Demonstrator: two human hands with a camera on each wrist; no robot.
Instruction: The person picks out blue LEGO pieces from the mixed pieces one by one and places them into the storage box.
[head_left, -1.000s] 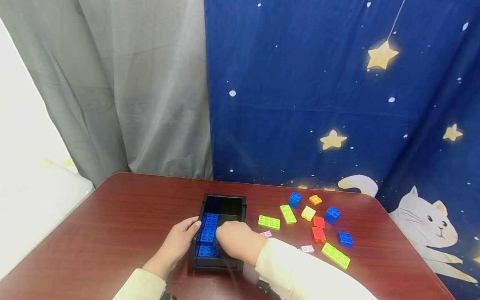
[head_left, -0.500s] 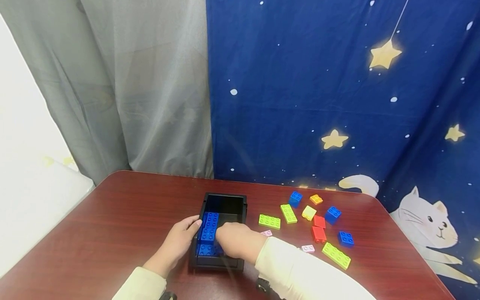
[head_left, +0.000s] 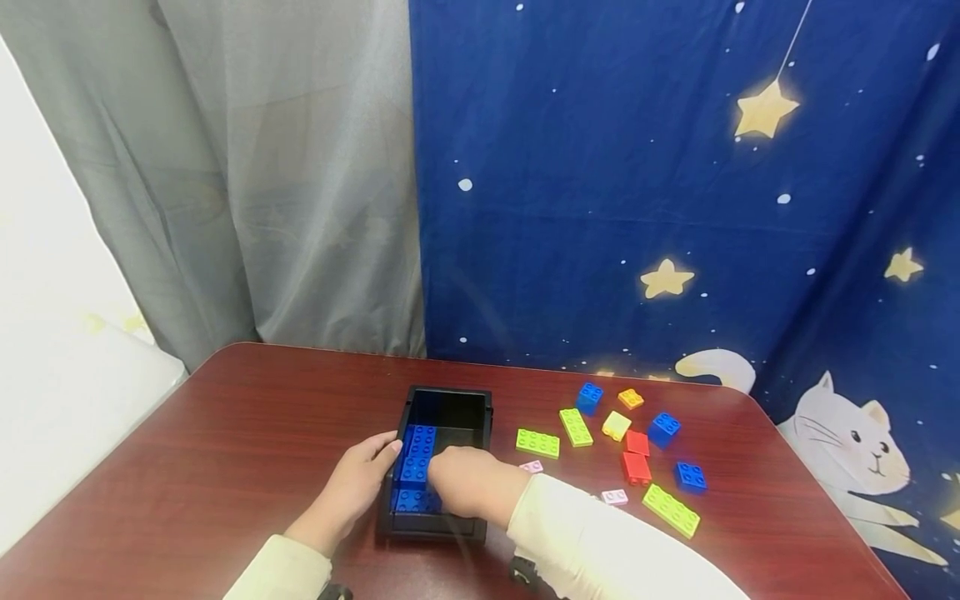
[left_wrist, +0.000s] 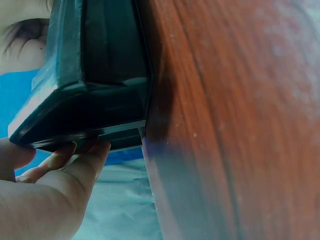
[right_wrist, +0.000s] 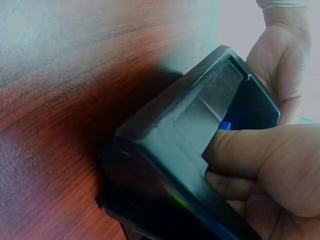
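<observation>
A black storage bin [head_left: 433,525] stands on the table, with several blue bricks [head_left: 417,458] lined up along its left side. My left hand [head_left: 356,479] grips the left wall; in the left wrist view the thumb is at the rim and the fingers [left_wrist: 85,170] lie against the outer side. My right hand [head_left: 472,483] reaches down into the bin's right half, knuckles up. In the right wrist view, the right thumb [right_wrist: 240,150] points inside past the rim, beside a bit of blue brick [right_wrist: 225,125]. The walls hide the right fingertips, so I cannot tell whether they hold a brick.
Loose bricks lie right of the bin: a lime-green brick [head_left: 537,443], a yellow brick [head_left: 617,426], a red brick [head_left: 637,468], a blue brick [head_left: 663,429], a pink brick [head_left: 614,497] and others. Curtains [head_left: 600,208] hang behind the dark red table [head_left: 225,467].
The right hand stays inside the bin and shifts only very slightly left. The left hand, the bin and the loose bricks keep their places.
</observation>
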